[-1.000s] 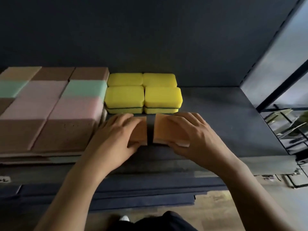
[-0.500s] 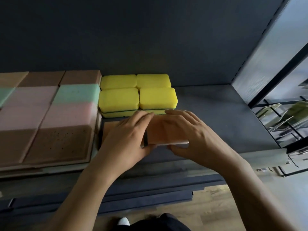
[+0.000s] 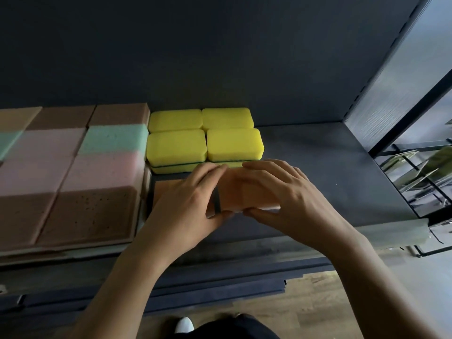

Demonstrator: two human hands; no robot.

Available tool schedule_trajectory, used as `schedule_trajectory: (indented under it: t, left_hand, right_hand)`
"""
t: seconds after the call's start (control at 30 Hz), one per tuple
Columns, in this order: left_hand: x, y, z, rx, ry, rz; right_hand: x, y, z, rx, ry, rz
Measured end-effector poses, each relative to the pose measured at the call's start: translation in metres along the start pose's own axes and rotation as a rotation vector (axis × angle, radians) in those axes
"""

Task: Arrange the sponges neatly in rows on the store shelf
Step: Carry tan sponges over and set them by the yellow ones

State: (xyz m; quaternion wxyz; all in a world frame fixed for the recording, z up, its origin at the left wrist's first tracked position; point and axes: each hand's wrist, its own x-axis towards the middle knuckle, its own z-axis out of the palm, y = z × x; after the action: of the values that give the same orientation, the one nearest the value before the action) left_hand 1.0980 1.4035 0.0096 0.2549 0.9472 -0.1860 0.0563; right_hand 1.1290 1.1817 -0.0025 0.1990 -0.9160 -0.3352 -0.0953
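Orange is the colour of the two sponges being handled: the left orange sponge (image 3: 165, 192) and the right orange sponge (image 3: 234, 195) lie side by side on the dark grey shelf (image 3: 318, 167), with only a narrow dark gap between them. Both sit just in front of the yellow sponges (image 3: 176, 145), which form a tidy two-by-two block against the back wall, with a second layer showing beneath the front pair. The left hand (image 3: 186, 206) covers most of the left orange sponge, fingers curved over its top and thumb at its near edge, so it holds that sponge. The right hand (image 3: 288, 199) grips the right orange sponge the same way, fingers reaching over the far edge close to the yellow sponges and thumb pressed against the near side. The left orange sponge lies just beside a large block of big sponges (image 3: 97, 172) in pink, mint green and brown, which fills the left part of the shelf. To the right, beyond the shelf's end panel, stands a wire rack (image 3: 420, 177). Below the shelf edge, a wooden floor (image 3: 318, 297) and the tip of a white shoe (image 3: 184, 324) show.
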Motion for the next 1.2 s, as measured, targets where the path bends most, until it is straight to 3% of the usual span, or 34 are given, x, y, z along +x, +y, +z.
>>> schedule_trajectory:
  t: [0.53,0.83,1.2]
  left_hand:
    - [-0.024,-0.010,-0.014,0.261,0.005,-0.053]
    - [-0.037,0.000,-0.002,0.388,0.003,-0.131]
    - [-0.028,0.000,0.010,0.324,0.066,-0.222]
  right_hand:
    - [0.009,0.007,0.014,-0.022,-0.045,0.032]
    - [0.006,-0.012,0.019,-0.093,0.009,0.061]
    - [0.008,-0.016,0.032,-0.036,0.138,0.019]
